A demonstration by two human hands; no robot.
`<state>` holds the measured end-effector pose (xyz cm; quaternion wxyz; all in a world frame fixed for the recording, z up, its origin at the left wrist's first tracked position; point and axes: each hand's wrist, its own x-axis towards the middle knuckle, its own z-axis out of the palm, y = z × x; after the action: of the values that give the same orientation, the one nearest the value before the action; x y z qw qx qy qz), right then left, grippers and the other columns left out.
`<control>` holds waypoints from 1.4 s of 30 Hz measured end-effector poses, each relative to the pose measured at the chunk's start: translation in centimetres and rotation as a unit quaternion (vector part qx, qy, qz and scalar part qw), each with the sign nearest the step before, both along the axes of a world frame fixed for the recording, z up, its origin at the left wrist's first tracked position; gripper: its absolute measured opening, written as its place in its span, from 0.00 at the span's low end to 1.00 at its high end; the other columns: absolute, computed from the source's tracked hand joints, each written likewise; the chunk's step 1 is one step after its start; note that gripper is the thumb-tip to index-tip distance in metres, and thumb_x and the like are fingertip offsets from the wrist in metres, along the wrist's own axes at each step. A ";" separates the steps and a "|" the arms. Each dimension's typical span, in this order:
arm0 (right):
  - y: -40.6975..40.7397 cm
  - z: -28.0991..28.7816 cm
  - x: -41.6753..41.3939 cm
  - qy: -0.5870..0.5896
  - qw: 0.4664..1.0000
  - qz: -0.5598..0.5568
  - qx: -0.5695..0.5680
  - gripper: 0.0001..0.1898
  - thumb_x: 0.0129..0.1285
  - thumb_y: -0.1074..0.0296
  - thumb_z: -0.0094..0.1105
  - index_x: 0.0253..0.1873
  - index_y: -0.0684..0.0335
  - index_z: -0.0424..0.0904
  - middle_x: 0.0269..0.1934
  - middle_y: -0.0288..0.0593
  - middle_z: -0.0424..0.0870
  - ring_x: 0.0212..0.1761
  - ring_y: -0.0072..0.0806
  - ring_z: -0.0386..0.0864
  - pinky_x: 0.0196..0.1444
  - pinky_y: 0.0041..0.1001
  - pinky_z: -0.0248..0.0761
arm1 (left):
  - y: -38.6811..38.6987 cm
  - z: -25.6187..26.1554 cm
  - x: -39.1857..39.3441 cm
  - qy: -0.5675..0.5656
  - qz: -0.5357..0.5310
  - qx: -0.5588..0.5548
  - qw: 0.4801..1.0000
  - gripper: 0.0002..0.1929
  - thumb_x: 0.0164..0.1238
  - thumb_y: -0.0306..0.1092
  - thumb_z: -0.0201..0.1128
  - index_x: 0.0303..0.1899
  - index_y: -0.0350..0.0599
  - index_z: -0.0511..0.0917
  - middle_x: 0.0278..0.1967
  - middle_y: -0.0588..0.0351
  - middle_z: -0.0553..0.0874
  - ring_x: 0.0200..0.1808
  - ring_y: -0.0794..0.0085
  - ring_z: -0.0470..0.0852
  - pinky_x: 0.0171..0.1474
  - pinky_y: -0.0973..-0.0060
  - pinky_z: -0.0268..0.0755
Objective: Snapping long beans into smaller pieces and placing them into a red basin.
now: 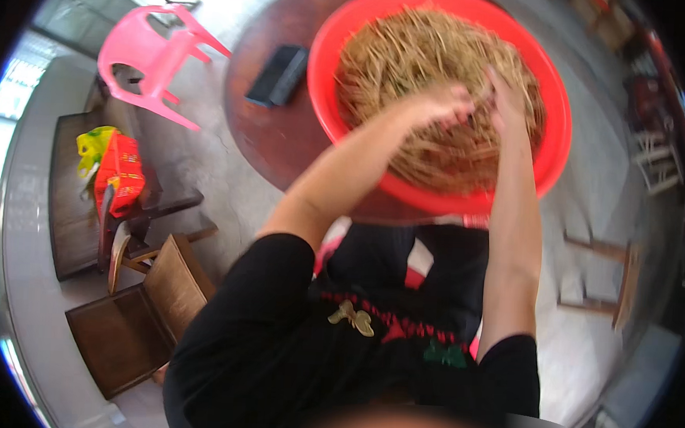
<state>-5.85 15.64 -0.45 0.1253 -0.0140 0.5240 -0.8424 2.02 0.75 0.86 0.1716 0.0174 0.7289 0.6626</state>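
A wide red plastic basin (558, 129) holds a heap of dry, straw-like brown plant stalks (385, 59). It stands on a round dark-red table (265, 137). My left hand (450, 106) is over the middle of the heap, its fingers curled and blurred. Close by on its right, my right hand (504, 100) is above the stalks with thumb and fingers extended. The two hands are slightly apart. Whether either one has a stalk between its fingers cannot be made out.
A black phone-like object (277, 76) lies on the table left of the basin. A pink plastic chair (153, 59) stands beyond it. At the left are a wooden chair (133, 319) and a bench (79, 200) with red and yellow bags (121, 170). A wooden stool (626, 281) is at the right.
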 end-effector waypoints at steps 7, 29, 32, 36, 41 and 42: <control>0.3 -2.2 -2.8 -0.006 0.991 -0.064 0.118 0.08 0.60 0.65 0.61 0.36 0.63 0.77 0.17 0.30 0.68 0.12 0.16 0.60 0.13 0.20 0.51 | -0.3 -0.9 -1.3 0.007 -0.046 0.078 0.996 0.06 0.68 0.35 0.55 0.34 0.46 0.72 0.23 0.64 0.73 0.19 0.84 0.66 0.20 0.83 0.56; -0.1 0.4 0.4 0.007 0.991 -0.114 0.072 0.10 0.65 0.62 0.52 0.30 0.59 0.74 0.17 0.33 0.69 0.14 0.22 0.66 0.15 0.23 0.60 | 0.5 -1.7 0.4 0.199 0.032 -0.652 0.731 0.07 0.58 0.36 0.63 0.39 0.58 0.83 0.47 0.54 0.80 0.47 0.61 0.81 0.47 0.65 0.74; 1.6 0.6 0.7 0.049 0.990 -0.050 0.122 0.07 0.68 0.67 0.48 0.42 0.65 0.70 0.24 0.38 0.73 0.17 0.23 0.69 0.18 0.23 0.64 | 0.7 -0.9 -0.1 0.196 0.040 -0.581 0.789 0.05 0.55 0.35 0.64 0.34 0.55 0.83 0.39 0.57 0.82 0.45 0.62 0.81 0.47 0.65 0.73; 0.9 0.6 1.0 0.066 0.983 -0.048 0.162 0.08 0.62 0.66 0.57 0.42 0.63 0.74 0.20 0.32 0.70 0.15 0.18 0.63 0.15 0.20 0.57 | -1.8 -1.2 -0.9 0.225 0.120 -0.387 0.886 0.06 0.53 0.27 0.65 0.33 0.51 0.82 0.31 0.59 0.82 0.36 0.74 0.82 0.41 0.75 0.73; -0.7 1.8 1.2 0.071 0.987 0.076 0.127 0.15 0.56 0.66 0.65 0.47 0.62 0.76 0.18 0.27 0.68 0.12 0.13 0.55 0.13 0.18 0.46 | -2.2 -1.8 -2.3 0.218 0.103 -0.104 0.965 0.12 0.52 0.20 0.63 0.39 0.38 0.73 0.29 0.61 0.79 0.35 0.79 0.80 0.39 0.80 0.72; -0.2 1.6 1.0 0.082 0.980 0.088 0.157 0.09 0.60 0.66 0.60 0.44 0.59 0.78 0.18 0.25 0.66 0.12 0.12 0.56 0.13 0.17 0.49 | -1.2 -0.9 -1.9 0.186 0.090 -0.075 0.975 0.14 0.54 0.19 0.62 0.42 0.35 0.71 0.30 0.60 0.79 0.34 0.77 0.79 0.40 0.79 0.72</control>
<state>-4.89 15.41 1.14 0.1563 -0.1088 0.6550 -0.7312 0.14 -0.43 0.01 -0.0266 0.0624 0.7942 0.6038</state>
